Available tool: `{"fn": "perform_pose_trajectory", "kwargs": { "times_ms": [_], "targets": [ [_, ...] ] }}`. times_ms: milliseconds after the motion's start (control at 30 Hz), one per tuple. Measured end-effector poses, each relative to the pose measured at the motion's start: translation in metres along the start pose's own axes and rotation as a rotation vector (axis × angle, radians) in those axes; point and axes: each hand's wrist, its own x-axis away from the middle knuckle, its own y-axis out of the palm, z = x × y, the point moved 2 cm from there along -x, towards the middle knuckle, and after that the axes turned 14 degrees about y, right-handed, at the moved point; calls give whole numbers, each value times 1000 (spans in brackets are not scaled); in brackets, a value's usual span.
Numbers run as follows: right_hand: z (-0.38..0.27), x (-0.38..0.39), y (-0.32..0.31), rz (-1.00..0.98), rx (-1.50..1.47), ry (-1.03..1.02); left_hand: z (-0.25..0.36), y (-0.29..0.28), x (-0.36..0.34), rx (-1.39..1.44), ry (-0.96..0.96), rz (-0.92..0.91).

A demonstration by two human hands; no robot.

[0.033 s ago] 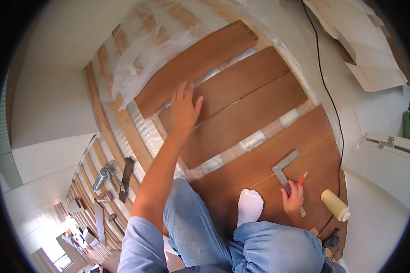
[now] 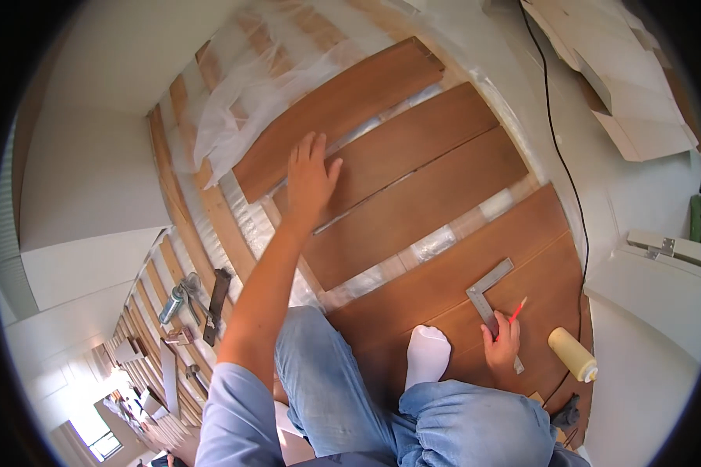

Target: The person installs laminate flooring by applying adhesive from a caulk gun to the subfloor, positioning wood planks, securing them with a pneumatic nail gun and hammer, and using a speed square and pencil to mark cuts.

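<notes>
My left hand [image 2: 310, 180] lies with fingers spread at the left end of a loose brown floorboard [image 2: 409, 136]. Its fingertips reach the gap beside the farthest floorboard [image 2: 339, 117]. Another floorboard [image 2: 428, 202] lies just nearer, with a narrow seam between the two. Held in my right hand [image 2: 503, 342] is a red pencil [image 2: 517, 310], pointing away from me. That hand rests over the long arm of a metal carpenter's square [image 2: 479, 300], which lies on the nearer laid boards [image 2: 382, 311]. Whether those fingers also grip the square I cannot tell.
A yellowish bottle [image 2: 572, 354] lies right of my right hand. Wooden battens [image 2: 226, 222] with plastic sheeting [image 2: 245, 97] show at left and far. A dark bar [image 2: 216, 307] and a spray can [image 2: 171, 305] lie at left. A black cable [image 2: 557, 132] runs along the right.
My left hand has shifted slightly left and away from me, uncovering more of the seam between the two middle boards. My right hand, pencil and square look nearly unchanged.
</notes>
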Motion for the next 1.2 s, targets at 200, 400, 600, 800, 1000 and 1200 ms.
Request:
{"fn": "perform_pose_trajectory", "kwargs": {
  "times_ms": [200, 400, 600, 800, 1000, 1200],
  "targets": [
    [-2, -3, -8, 30, 18, -57, -73, -5, -46, -74, -46, -378],
    [-9, -6, -14, 0, 78, -55, -81, -14, -61, 12, -76, -501],
    [-11, -6, -21, -7, 140, -63, -33, -37, -32, 203, -74, -300],
    [-41, -17, -38, 5, 122, -120, 75, -97, 26, 191, 140, -227],
    [-140, -50, -70, 136, -70, -339, 129, -119, 63, 313, 428, -322],
    [-190, -80, -63, -205, 104, -198, 163, -131, 75, 515, 726, -377]
  ]
}}
